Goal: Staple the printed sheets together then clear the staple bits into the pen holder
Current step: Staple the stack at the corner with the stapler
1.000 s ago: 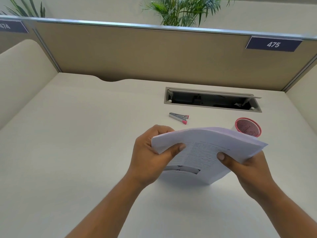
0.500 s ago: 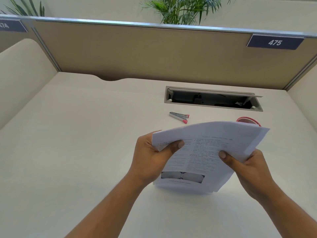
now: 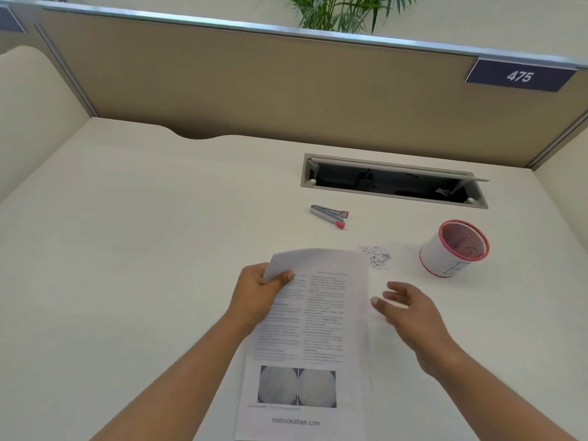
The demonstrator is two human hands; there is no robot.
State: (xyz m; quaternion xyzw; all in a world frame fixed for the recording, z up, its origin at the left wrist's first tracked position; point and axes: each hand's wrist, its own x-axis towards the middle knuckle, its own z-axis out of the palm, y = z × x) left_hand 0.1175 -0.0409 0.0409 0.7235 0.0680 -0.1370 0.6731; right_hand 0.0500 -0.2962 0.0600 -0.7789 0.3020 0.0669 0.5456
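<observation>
Two hands working over printed sheets on a cream cubicle table.

The left hand [image 3: 257, 294] is pinching the top left corner of the printed sheets [image 3: 305, 345], which are lying on the table [image 3: 127, 249] and reading "mebooksfree.com" at the foot. The right hand [image 3: 410, 310] is hovering just beside them, fingers spread, gripping nothing. Farther back are lying a stapler [image 3: 329, 214], staple bits [image 3: 377, 256] and a red-rimmed pen holder [image 3: 453, 248]. A partition sign [image 3: 520, 76] is reading "475".

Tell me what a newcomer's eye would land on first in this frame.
The white printed sheets at centre, their top-left corner pinched by the left hand while the open right hand hovers beside them. Next, the red mesh pen holder at right, with a small pile of staple bits between it and the sheets.
</observation>
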